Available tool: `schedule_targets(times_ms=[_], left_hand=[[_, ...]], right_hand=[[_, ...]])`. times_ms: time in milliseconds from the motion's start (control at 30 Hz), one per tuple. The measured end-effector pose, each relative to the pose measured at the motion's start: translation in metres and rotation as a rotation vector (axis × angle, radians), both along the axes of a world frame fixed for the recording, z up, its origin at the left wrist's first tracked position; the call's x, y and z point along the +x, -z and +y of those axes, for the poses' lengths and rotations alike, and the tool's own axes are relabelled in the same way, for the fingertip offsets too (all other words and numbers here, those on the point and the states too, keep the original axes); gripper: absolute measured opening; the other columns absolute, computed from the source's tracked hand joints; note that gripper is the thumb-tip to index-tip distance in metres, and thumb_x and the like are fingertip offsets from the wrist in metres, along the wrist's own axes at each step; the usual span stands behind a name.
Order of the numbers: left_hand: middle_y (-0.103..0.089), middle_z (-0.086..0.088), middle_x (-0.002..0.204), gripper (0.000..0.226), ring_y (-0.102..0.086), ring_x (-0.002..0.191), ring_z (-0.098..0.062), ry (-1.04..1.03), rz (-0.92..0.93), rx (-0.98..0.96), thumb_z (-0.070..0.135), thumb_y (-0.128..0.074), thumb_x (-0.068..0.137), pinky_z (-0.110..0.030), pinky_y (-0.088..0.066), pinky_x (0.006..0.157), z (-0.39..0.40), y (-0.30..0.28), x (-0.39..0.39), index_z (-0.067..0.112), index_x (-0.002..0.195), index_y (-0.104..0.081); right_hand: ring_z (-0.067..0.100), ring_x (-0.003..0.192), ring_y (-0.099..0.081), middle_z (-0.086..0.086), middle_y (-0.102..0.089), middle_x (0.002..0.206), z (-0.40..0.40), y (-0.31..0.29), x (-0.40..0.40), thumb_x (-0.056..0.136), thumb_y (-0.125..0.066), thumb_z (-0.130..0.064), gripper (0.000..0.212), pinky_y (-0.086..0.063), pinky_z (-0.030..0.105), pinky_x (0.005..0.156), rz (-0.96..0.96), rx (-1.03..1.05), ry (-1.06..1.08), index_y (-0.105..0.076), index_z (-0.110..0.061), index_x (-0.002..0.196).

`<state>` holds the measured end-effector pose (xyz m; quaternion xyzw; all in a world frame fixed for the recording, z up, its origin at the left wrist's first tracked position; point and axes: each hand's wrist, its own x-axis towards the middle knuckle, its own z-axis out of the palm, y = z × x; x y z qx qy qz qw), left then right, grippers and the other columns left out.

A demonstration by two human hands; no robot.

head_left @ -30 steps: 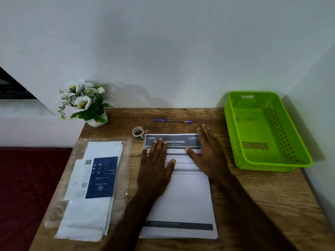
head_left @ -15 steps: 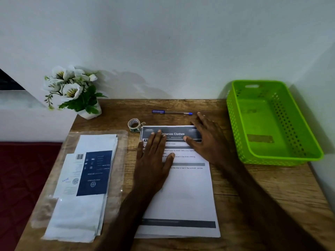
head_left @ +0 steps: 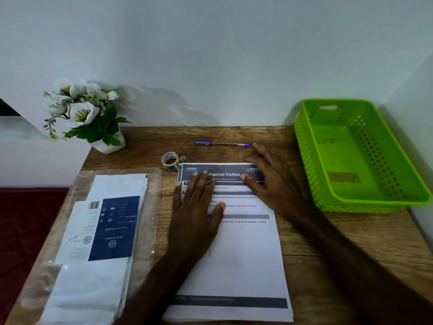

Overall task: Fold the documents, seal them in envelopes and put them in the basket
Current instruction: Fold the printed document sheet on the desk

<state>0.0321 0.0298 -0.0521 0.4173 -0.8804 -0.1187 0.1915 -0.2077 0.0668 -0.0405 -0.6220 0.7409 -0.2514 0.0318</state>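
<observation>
A stack of printed documents (head_left: 243,259), headed "Organize Clothes", lies flat in the middle of the wooden table. My left hand (head_left: 196,212) rests palm down on its upper left part, fingers spread. My right hand (head_left: 271,181) lies flat over the top right corner, its fingers reaching past the paper's edge toward the pen. To the left, a pile of white envelopes (head_left: 98,242) sits in a clear plastic sleeve. The green plastic basket (head_left: 307,146) stands at the far right with nothing in it.
A blue pen (head_left: 220,143) lies near the wall beyond the papers. A small roll of tape (head_left: 170,159) sits by the documents' top left corner. White flowers in a pot (head_left: 86,113) stand at the back left. A red surface lies left of the table.
Both hands have slid up the page toward its top edge, the right one reaching the top right corner. The camera has dipped and moved closer.
</observation>
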Motion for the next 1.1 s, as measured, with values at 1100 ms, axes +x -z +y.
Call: schedule_targets(times_ms=[1100], left_hand=[[-0.063, -0.012, 0.125, 0.032, -0.048, 0.127, -0.023, -0.19, 0.546, -0.312, 0.015, -0.067, 0.09, -0.036, -0.032, 0.116, 0.02, -0.032, 0.02, 0.004, 0.119, -0.066]], right_hand=[[0.023, 0.093, -0.073, 0.006, -0.077, 0.101, 0.026, 0.001, 0.002, 0.091, -0.077, -0.014, 0.011, -0.045, 0.054, 0.105, 0.212, -0.599, -0.362, -0.076, -0.003, 0.089]])
